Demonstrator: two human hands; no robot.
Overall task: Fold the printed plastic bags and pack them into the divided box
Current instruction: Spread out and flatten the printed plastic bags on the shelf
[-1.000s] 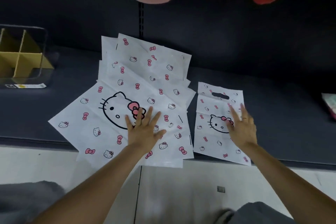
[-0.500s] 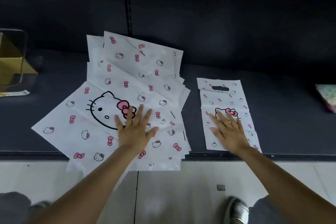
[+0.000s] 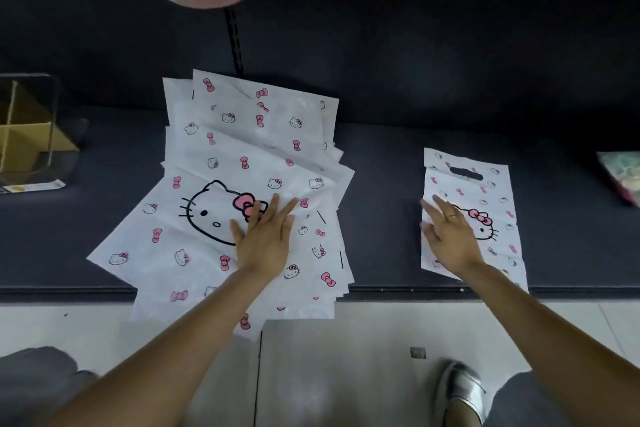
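left hand (image 3: 265,241): fingers flat, pressing the fanned bag pile (image 3: 242,156)
right hand (image 3: 450,236): fingers straight, flat on the single bag (image 3: 485,191)

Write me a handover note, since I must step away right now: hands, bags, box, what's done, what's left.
Left hand: flat and open on the fanned pile of bags.
Right hand: open, resting on the single bag, which lies apart to the right.
Divided box: far left on the shelf; no bags visible inside.
Done: nothing packed that shows.
Left: fold the single bag, then the pile, and pack all.
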